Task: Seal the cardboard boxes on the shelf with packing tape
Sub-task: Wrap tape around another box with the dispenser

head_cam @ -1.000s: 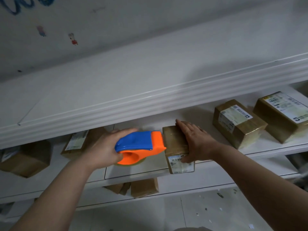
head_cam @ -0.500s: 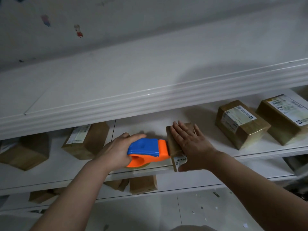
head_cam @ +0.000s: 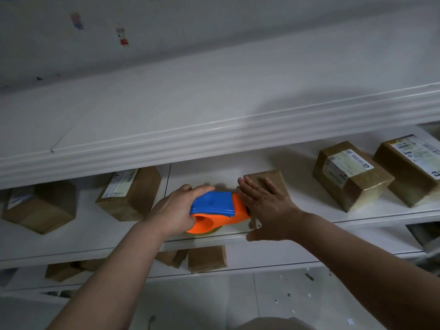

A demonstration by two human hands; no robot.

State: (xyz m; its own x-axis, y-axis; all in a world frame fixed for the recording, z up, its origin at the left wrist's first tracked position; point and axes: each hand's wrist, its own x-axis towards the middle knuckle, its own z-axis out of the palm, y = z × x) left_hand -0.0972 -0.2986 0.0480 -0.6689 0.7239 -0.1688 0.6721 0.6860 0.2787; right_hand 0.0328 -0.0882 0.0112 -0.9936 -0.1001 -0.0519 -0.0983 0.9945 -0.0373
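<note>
On the smooth white shelf [head_cam: 297,163], the flat, spread right hand [head_cam: 269,208] presses a small brown cardboard box [head_cam: 266,178]. The left hand [head_cam: 176,210] grips a glossy orange-and-blue plastic tape dispenser [head_cam: 214,210], its nose against that box.

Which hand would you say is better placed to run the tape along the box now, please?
The left hand: it already grips the tape dispenser, whose orange nose meets the box. The right hand lies flat on that box, fingers spread, better left steadying it.
</note>
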